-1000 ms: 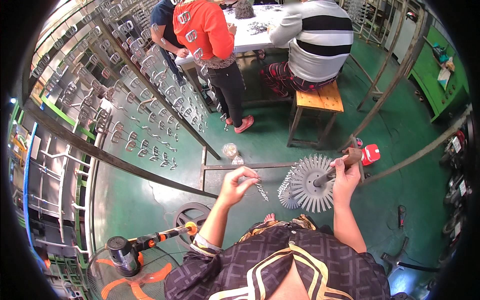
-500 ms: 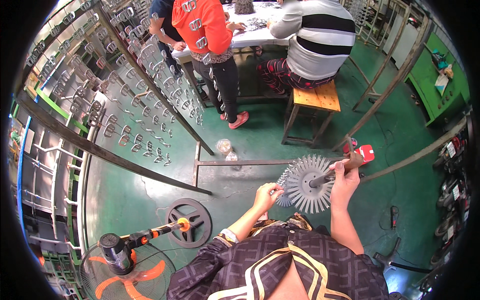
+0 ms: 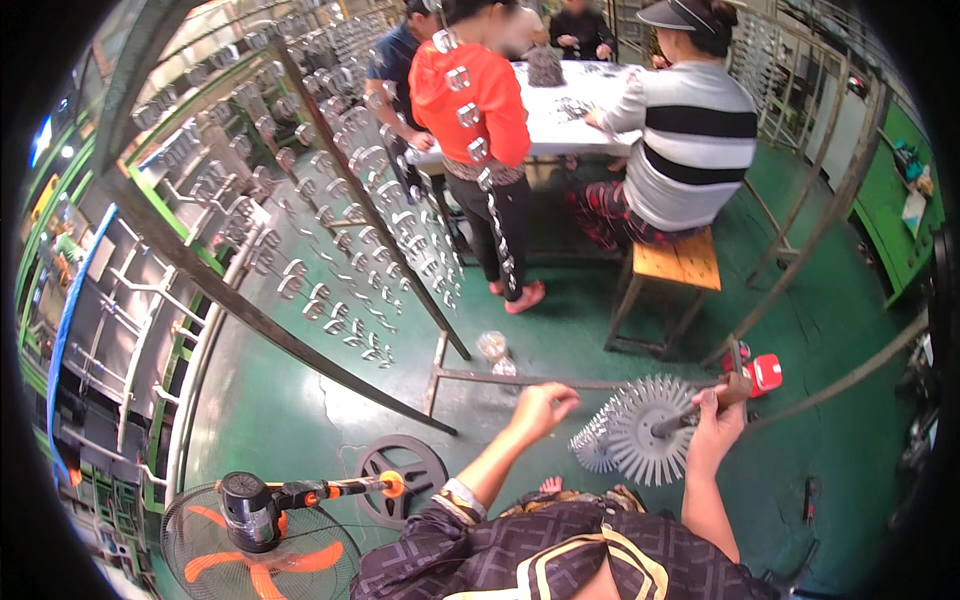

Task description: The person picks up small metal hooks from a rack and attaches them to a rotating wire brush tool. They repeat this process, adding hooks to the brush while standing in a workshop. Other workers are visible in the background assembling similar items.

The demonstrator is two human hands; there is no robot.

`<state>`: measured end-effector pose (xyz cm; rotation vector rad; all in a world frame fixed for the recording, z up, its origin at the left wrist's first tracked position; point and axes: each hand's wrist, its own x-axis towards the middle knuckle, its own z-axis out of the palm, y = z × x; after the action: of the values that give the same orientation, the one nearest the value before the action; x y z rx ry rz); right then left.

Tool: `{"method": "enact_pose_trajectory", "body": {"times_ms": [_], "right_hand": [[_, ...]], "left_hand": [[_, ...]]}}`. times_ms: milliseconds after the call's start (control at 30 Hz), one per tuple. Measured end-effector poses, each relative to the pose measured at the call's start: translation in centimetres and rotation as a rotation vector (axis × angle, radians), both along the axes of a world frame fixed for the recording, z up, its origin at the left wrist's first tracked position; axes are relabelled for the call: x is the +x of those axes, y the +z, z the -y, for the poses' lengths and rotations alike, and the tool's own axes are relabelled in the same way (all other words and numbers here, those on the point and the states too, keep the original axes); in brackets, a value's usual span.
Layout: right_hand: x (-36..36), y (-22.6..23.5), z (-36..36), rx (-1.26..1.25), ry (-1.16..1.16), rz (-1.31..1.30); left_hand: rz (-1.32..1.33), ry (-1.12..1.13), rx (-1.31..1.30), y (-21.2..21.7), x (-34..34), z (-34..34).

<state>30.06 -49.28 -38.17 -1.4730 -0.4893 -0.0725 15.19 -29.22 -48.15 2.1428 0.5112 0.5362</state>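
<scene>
My right hand (image 3: 714,424) is closed around the end of a dark shaft, up against a brown block (image 3: 737,388) on the metal frame. On that shaft sits a grey slotted disc (image 3: 642,437) with a fringe of flat teeth. A cluster of small silvery pieces (image 3: 591,441) lies along the disc's left side. My left hand (image 3: 544,409) is held apart from the disc, to its left, with thumb and fingers pinched together. Whatever the left fingertips may hold is too small to make out.
Strings of silvery buckle-like pieces (image 3: 320,295) hang at the left. A fan (image 3: 250,520) and a black wheel-shaped base (image 3: 402,478) stand lower left. Beyond the metal frame bar (image 3: 560,381), co-workers surround a white table (image 3: 560,125); one sits on a wooden stool (image 3: 676,262).
My left hand has drawn away from the disc's edge, leftward. The right hand keeps its hold on the shaft. The whole view has tilted upward, showing more of the table and people.
</scene>
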Motion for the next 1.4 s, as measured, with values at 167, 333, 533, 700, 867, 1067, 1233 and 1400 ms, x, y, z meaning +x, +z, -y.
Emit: {"method": "enact_pose_trajectory", "body": {"times_ms": [167,333,533,700,867,1067,1233,1400], "right_hand": [[-0.1,-0.2,-0.1,0.022,0.01,-0.047],[0.2,-0.6,-0.1,0.005,-0.013,-0.038],[0.1,-0.3,-0.4,0.011,-0.011,-0.038],[0.1,0.1,-0.5,0.03,-0.034,-0.059],[0.0,0.4,-0.5,0.02,-0.04,-0.057],[0.3,0.0,-0.5,0.037,-0.031,-0.063],[0.1,0.1,-0.8,0.032,-0.036,-0.061],[0.3,-0.2,-0.7,0.051,-0.02,-0.07]], "left_hand": [[0.538,0.335,0.389,19.7,-3.0,-10.5],[1.051,0.397,0.487,35.6,-4.4,-19.8],[0.946,0.523,0.223,46.3,-5.7,-27.3],[0.738,0.43,0.036,48.6,-4.8,-29.3],[0.767,0.31,-0.074,49.0,-4.4,-30.1],[0.908,0.215,-0.107,49.5,-4.8,-29.1],[0.923,0.195,-0.091,49.8,-6.1,-28.3],[0.882,0.28,0.027,48.7,-6.7,-26.5]]}}
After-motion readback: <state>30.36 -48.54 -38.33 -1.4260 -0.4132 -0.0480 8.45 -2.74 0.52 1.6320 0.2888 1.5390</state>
